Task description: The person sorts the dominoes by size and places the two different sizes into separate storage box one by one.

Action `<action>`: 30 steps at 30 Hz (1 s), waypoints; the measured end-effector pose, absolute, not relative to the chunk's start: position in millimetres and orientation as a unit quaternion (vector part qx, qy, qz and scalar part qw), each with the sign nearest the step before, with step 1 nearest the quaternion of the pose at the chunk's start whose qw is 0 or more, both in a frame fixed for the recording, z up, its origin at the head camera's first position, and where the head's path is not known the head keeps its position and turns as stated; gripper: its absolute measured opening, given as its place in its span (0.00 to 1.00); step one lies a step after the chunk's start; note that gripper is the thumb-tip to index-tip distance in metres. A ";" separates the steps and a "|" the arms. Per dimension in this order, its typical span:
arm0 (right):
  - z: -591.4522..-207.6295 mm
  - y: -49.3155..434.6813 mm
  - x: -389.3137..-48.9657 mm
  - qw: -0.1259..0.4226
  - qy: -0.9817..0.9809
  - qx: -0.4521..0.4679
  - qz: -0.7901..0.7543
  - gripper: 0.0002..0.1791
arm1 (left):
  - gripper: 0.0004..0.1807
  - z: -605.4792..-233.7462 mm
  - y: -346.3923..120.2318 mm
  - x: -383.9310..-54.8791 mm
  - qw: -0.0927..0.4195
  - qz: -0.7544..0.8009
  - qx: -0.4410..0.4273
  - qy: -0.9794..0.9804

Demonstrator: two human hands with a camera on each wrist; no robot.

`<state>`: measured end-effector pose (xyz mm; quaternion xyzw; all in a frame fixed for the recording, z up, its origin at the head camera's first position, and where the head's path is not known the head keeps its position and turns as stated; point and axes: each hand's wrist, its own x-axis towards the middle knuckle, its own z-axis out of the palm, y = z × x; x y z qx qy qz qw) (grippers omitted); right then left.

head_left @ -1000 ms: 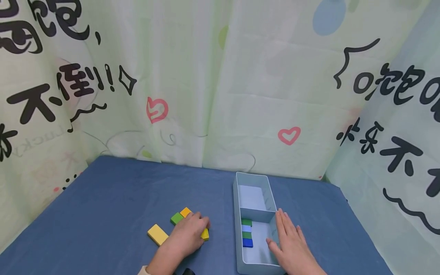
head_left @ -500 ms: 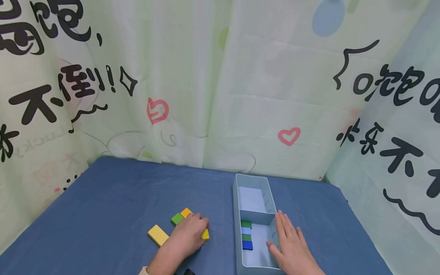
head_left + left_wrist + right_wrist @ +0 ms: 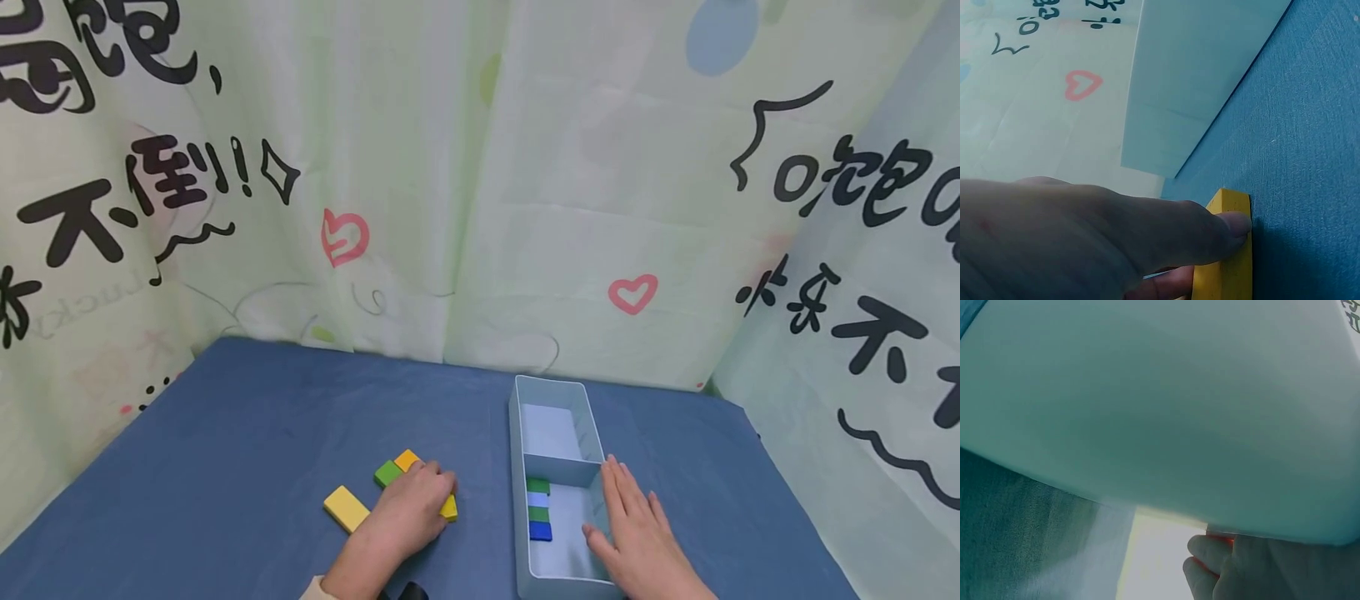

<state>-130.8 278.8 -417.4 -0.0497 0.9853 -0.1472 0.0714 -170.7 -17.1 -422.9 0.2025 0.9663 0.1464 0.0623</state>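
In the head view my left hand rests low over the table, left of the box. Its thumb and fingers pinch a yellow block, as the left wrist view shows; part of that block is behind the fingers. Just beyond the knuckles lie a green block and an orange-yellow block, touching each other. A pale yellow block lies left of the wrist. My right hand lies with straight fingers along the right wall of a light blue box, its thumb reaching over the rim.
The box has two compartments split by a divider. In the near one, a green, light blue, green and dark blue row of blocks lines the left wall. A blue cloth covers the table; a printed curtain hangs behind it.
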 end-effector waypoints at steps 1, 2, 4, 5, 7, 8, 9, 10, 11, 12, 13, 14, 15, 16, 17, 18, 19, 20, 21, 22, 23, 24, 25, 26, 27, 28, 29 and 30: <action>-417.2 278.4 -131.0 0.072 0.985 -0.050 -0.147 0.50 | 0.14 -422.7 -17.1 -171.1 0.064 0.146 0.200 0.967; -417.2 278.0 -131.3 0.072 0.985 -0.051 -0.146 0.50 | 0.14 -422.4 -17.2 -171.4 0.067 0.145 0.199 0.967; -416.8 277.5 -131.0 0.072 0.985 -0.052 -0.146 0.49 | 0.15 -422.1 -17.1 -171.8 0.072 0.145 0.197 0.967; -416.7 277.3 -131.0 0.071 0.985 -0.053 -0.146 0.49 | 0.15 -421.9 -17.0 -172.0 0.073 0.144 0.196 0.967; -416.3 276.9 -130.7 0.069 0.985 -0.053 -0.146 0.49 | 0.14 -421.8 -16.4 -171.9 0.073 0.143 0.197 0.967; -416.3 276.8 -130.8 0.067 0.986 -0.053 -0.146 0.49 | 0.14 -421.6 -16.4 -171.9 0.073 0.142 0.197 0.967; -416.0 276.8 -130.7 0.066 0.986 -0.053 -0.146 0.49 | 0.14 -421.5 -16.4 -171.9 0.073 0.141 0.197 0.967; -415.7 276.8 -130.5 0.064 0.986 -0.054 -0.147 0.49 | 0.14 -421.3 -16.4 -171.8 0.071 0.140 0.198 0.968; -415.6 276.8 -130.6 0.063 0.985 -0.054 -0.148 0.50 | 0.14 -421.3 -16.6 -171.5 0.068 0.140 0.200 0.967; -415.3 277.0 -130.4 0.063 0.985 -0.055 -0.149 0.50 | 0.14 -421.4 -16.9 -171.0 0.065 0.141 0.201 0.967; -415.1 277.2 -130.4 0.062 0.985 -0.057 -0.150 0.50 | 0.14 -421.5 -17.4 -170.6 0.063 0.141 0.204 0.967; -414.9 277.4 -130.1 0.059 0.985 -0.059 -0.150 0.50 | 0.14 -421.3 -17.9 -170.3 0.062 0.142 0.205 0.966; -414.5 277.5 -129.6 0.058 0.985 -0.061 -0.151 0.50 | 0.14 -421.4 -18.1 -169.9 0.060 0.142 0.207 0.966; -414.5 277.9 -129.3 0.056 0.985 -0.062 -0.151 0.51 | 0.14 -421.6 -18.3 -169.6 0.059 0.142 0.210 0.965; -414.2 278.2 -128.8 0.053 0.985 -0.064 -0.152 0.51 | 0.14 -421.6 -18.4 -169.2 0.057 0.143 0.213 0.965; -414.0 278.4 -128.2 0.049 0.985 -0.066 -0.154 0.51 | 0.14 -421.5 -18.4 -169.0 0.057 0.143 0.215 0.965; -413.8 278.5 -127.7 0.045 0.984 -0.067 -0.156 0.51 | 0.14 -421.4 -18.4 -169.1 0.057 0.143 0.215 0.964; -413.4 278.5 -127.2 0.042 0.984 -0.067 -0.158 0.50 | 0.14 -421.2 -18.2 -169.3 0.056 0.143 0.216 0.964; -413.0 278.4 -127.1 0.040 0.984 -0.067 -0.161 0.50 | 0.13 -421.2 -18.2 -169.4 0.054 0.143 0.216 0.964; -412.7 278.5 -127.0 0.038 0.984 -0.066 -0.162 0.50 | 0.13 -421.1 -18.2 -169.5 0.053 0.144 0.216 0.964; -412.3 278.3 -127.1 0.038 0.984 -0.065 -0.164 0.50 | 0.13 -421.0 -18.2 -169.6 0.053 0.144 0.216 0.964; -412.2 278.1 -127.5 0.040 0.983 -0.063 -0.165 0.50 | 0.13 -421.0 -18.3 -169.8 0.053 0.143 0.215 0.965; -412.2 278.0 -128.1 0.044 0.983 -0.061 -0.166 0.51 | 0.13 -421.1 -18.4 -169.9 0.053 0.144 0.215 0.965; -412.5 277.9 -128.7 0.050 0.983 -0.058 -0.167 0.51 | 0.13 -421.1 -18.5 -169.9 0.054 0.144 0.214 0.965; -413.1 277.9 -129.5 0.057 0.982 -0.055 -0.169 0.51 | 0.13 -421.1 -18.7 -169.9 0.054 0.144 0.214 0.965; -413.9 277.9 -130.2 0.063 0.982 -0.053 -0.170 0.51 | 0.13 -421.2 -18.9 -170.0 0.055 0.145 0.214 0.964; -414.6 277.9 -131.0 0.069 0.981 -0.050 -0.173 0.52 | 0.13 -421.2 -19.1 -170.2 0.057 0.145 0.214 0.964; -415.4 277.8 -131.7 0.074 0.980 -0.049 -0.176 0.52 | 0.13 -421.3 -19.3 -170.3 0.059 0.145 0.213 0.964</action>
